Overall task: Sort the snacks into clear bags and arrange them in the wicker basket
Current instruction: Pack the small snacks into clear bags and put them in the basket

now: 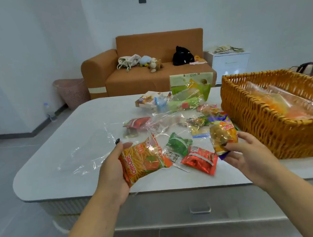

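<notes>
The left hand (115,161) grips an orange stick-snack packet (143,159) that sits inside a clear bag (154,138), fingers curled round its left edge. The right hand (248,151) pinches a yellow-and-purple snack packet (223,134) by its lower end, just left of the wicker basket (268,126). Both packets look light, puffy, crinkly and likely slippery; their contents probably crush easily, so holding the sealed edges seems wiser. Between the fingers, a red packet (199,160) and a green packet (179,144) lie on the surface (58,148).

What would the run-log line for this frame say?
left hand: holds orange snack packet | right hand: holds yellow snack packet | wicker basket: one filled clear bag
</notes>
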Motion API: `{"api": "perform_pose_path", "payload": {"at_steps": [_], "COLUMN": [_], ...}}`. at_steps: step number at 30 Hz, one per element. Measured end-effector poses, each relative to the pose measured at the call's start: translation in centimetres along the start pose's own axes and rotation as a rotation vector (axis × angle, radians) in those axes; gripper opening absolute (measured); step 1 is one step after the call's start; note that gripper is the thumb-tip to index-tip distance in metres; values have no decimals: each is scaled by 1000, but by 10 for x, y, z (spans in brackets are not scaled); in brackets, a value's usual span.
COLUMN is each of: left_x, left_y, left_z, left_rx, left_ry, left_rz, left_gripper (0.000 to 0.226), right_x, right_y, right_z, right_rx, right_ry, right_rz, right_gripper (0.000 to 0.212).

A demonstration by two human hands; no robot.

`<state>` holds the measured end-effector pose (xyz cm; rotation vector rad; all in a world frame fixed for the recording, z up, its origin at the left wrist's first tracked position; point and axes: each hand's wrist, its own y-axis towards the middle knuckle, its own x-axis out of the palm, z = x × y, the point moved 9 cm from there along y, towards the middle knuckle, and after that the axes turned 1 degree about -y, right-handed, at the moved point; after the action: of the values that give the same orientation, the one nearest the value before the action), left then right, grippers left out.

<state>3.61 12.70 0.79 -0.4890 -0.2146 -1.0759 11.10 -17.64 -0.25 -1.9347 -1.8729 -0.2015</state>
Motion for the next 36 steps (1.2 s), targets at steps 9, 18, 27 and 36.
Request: {"api": "perform_pose_path", "payload": {"at_steps": [9,18,27,36], "left_x": [-7,-15,5,26], "left_y": [-7,2,1,-10], "left_z": [-4,-15,-17,-37], "left_rx": [54,51,96,116], "left_ry": [75,114,253,495], "left_rz": [-42,12,-82,-219], "left_gripper": [33,31,29,28], "right_x": [12,22,42,55], "right_y": [-14,-4,-11,-14], "right_z": [-31,-59,-48,-25], "right_rx": [-39,-119,-218,-222], "right_ry": [44,-362,-684,-691], "right_rz": [-65,-224,-356,-336], "right_gripper": [26,38,50,40]}}
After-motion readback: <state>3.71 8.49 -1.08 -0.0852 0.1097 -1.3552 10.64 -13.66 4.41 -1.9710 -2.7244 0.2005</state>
